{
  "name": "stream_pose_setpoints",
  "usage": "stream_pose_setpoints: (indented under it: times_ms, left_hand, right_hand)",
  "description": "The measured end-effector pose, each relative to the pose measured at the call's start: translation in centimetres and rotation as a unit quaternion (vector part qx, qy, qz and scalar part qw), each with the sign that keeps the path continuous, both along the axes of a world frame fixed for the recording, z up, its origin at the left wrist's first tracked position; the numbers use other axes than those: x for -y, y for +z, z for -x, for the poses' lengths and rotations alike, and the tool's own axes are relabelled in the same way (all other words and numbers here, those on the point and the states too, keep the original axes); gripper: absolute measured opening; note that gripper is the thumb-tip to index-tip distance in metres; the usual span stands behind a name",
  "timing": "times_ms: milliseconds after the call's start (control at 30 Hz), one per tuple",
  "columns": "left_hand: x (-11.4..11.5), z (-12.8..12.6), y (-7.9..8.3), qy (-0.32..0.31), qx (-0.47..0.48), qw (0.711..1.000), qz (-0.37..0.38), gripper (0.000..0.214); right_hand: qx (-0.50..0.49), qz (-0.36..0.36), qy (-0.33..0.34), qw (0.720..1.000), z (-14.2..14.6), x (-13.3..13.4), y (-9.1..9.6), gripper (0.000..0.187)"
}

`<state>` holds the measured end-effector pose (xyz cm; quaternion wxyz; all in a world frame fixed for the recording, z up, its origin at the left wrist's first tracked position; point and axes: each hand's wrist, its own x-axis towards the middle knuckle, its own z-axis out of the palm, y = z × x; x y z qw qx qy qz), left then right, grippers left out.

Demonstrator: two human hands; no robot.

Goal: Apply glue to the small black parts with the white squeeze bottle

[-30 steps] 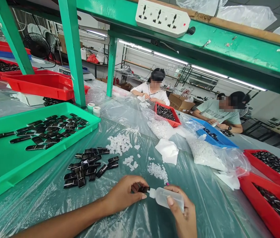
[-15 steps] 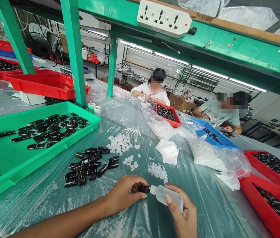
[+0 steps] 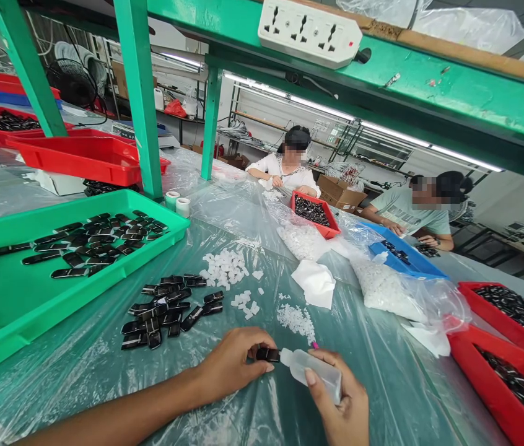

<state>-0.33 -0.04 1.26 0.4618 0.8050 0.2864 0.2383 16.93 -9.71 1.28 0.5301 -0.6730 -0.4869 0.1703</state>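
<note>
The base of the squeeze bottle (image 3: 315, 373) has been swung slightly lower in view, while its nozzle (image 3: 286, 357) is kept beside the end of the black piece (image 3: 268, 354); handling of that end is judged to be continuing. The piece is pinched in the left hand (image 3: 230, 367); the bottle is gripped in the right hand (image 3: 345, 396). Nozzle contact (if any) cannot be confirmed; the piece's far end is hidden by fingers.

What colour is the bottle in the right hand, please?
The bottle in the right hand is translucent white, seen best in the head view.
</note>
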Motion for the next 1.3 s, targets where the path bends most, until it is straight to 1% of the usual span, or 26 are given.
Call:
stream_pose_setpoints:
  times_ms: [100,133,200,300,367,433,533,633,767,900,1000,1133,1300]
  left_hand:
    - [0.0,0.0,-0.2,-0.004,0.009,1.000,0.011,0.011]
    - [0.0,0.0,-0.3,-0.007,0.018,0.999,0.027,0.012]
    - [0.0,-0.1,-0.6,-0.014,0.046,0.995,0.085,0.015]
    - [-0.1,-0.2,-0.8,-0.027,0.098,0.978,0.184,0.018]
    - [-0.2,-0.3,-0.7,-0.034,0.120,0.966,0.226,0.019]
    - [-0.2,-0.3,-0.6,-0.039,0.131,0.959,0.248,0.020]
    - [-0.2,-0.3,-0.5,-0.044,0.133,0.956,0.259,0.021]
    - [-0.2,-0.2,-0.5,-0.040,0.126,0.959,0.251,0.021]
    - [-0.3,-0.3,-0.5,-0.026,0.117,0.968,0.222,0.021]
    - [-0.2,-0.3,-0.6,-0.015,0.110,0.977,0.181,0.018]
    - [-0.1,-0.3,-0.9,-0.007,0.094,0.984,0.149,0.015]
    - [-0.1,-0.4,-1.2,0.008,0.070,0.992,0.104,0.013]
    - [0.0,-0.3,-0.8,0.009,0.043,0.998,0.046,0.012]
  right_hand:
    - [-0.027,0.015,0.009,0.999,-0.3,-0.1,-0.2,0.029]
    - [-0.050,0.018,0.010,0.999,-0.5,-0.2,-0.3,0.030]
    - [-0.118,0.024,0.013,0.993,-0.8,-0.5,-0.6,0.031]
    - [-0.244,0.036,0.041,0.968,-1.1,-1.0,-1.0,0.035]
    - [-0.306,0.041,0.059,0.949,-1.2,-1.2,-1.0,0.036]
    - [-0.338,0.040,0.062,0.938,-1.1,-1.2,-0.9,0.036]
    - [-0.354,0.040,0.058,0.933,-1.0,-1.2,-0.9,0.036]
    - [-0.339,0.045,0.051,0.938,-1.0,-1.1,-1.0,0.036]
    - [-0.283,0.038,0.037,0.958,-0.7,-0.9,-0.9,0.035]
    - [-0.194,0.010,-0.006,0.981,-0.3,-0.6,-0.4,0.032]
    - [-0.114,-0.013,-0.006,0.993,0.0,-0.2,-0.1,0.029]
    - [-0.037,-0.041,0.009,0.998,0.0,0.1,-0.3,0.023]
    - [0.035,-0.072,0.013,0.997,0.0,0.4,-0.8,0.021]
